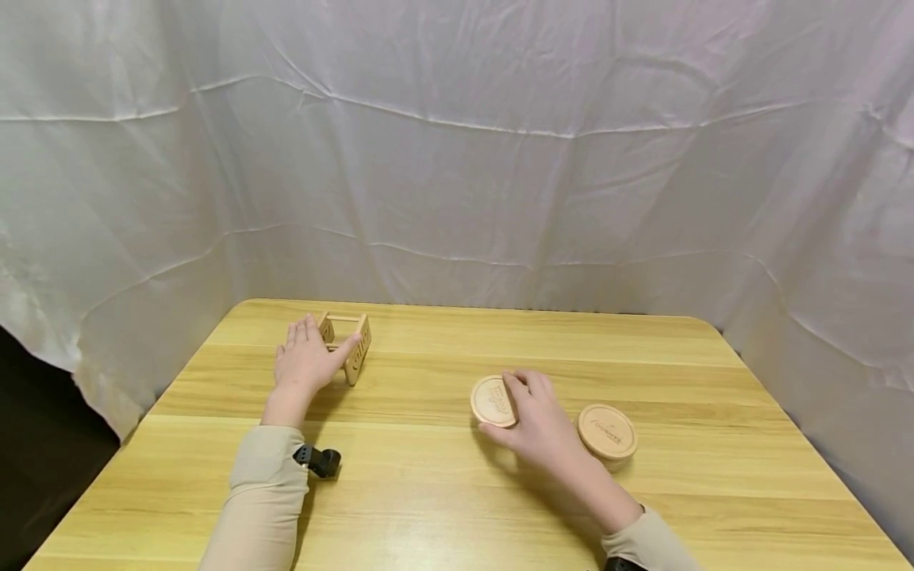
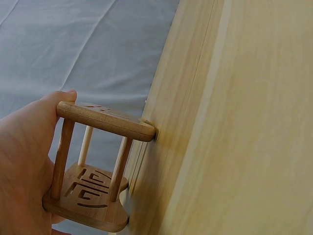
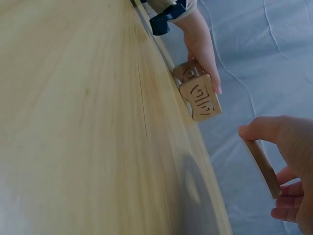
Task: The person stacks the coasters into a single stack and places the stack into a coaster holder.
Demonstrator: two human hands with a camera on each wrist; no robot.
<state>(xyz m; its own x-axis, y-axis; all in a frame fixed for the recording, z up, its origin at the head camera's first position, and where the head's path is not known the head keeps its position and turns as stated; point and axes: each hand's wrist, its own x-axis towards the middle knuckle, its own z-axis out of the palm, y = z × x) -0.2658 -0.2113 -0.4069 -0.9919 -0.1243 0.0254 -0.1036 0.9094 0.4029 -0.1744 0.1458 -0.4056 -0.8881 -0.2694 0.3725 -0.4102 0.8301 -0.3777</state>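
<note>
Clock centred on right hand (image 1: 539, 422), head view: broad lane over tabletop (image 1: 421, 361) runs toward 10 o'clock, ending at rack (image 1: 359, 357). Coaster stack (image 1: 607, 433) just beside hand at 3 o'clock, hindering sideways passage. Curtain (image 1: 457, 190) bounds 12 o'clock past tabletop's far edge. Around rack, left hand (image 1: 305, 362) blocks 8 o'clock side; 3 o'clock side free. Rods (image 2: 120, 169) and end panels (image 2: 115, 216) bound rack's inner gap.

Left grip (image 1: 305, 363) partly hides the wooden rack (image 1: 358, 354); right grip (image 1: 540, 419), 1 round coaster (image 1: 490, 401).
</note>
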